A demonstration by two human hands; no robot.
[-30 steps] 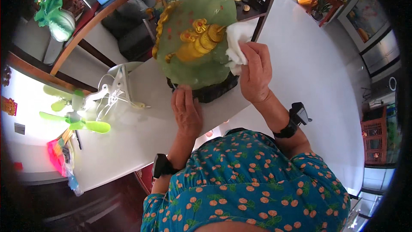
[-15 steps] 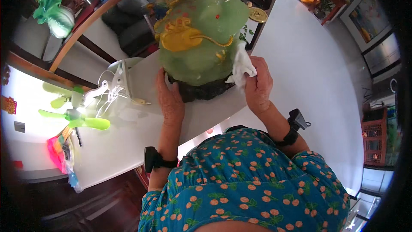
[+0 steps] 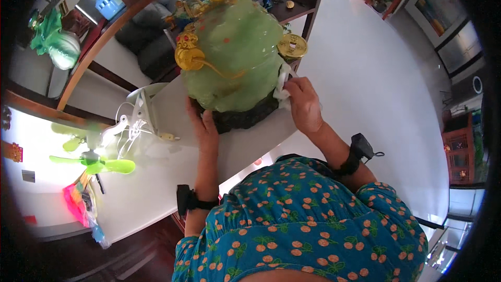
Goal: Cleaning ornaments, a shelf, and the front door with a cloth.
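Observation:
A large green translucent ornament [image 3: 235, 62] stands in front of me on a dark, rough base [image 3: 245, 119]. Gold figures decorate it, among them a gold animal [image 3: 190, 55] on its left side. A round gold coin [image 3: 292, 46] with a square hole shows at its right. My left hand [image 3: 204, 125] grips the lower left of the ornament near the base, thumb toward me, fingertips partly hidden. Between the fingers of my right hand [image 3: 305, 103] is a crumpled white cloth [image 3: 283, 84], pressed to the ornament's lower right side.
A white table [image 3: 360, 89] carries the ornament. On the left are a white clip stand [image 3: 141, 115] with a cord, a green-bladed fan [image 3: 112, 166] and a colourful bag [image 3: 78, 203]. Behind, a wooden shelf frame [image 3: 83, 81] holds a cabbage figurine [image 3: 60, 47].
The ornament has turned clockwise as seen from above: the gold animal moved left and the coin came nearer. My right hand with the cloth shifted slightly left, still against its side.

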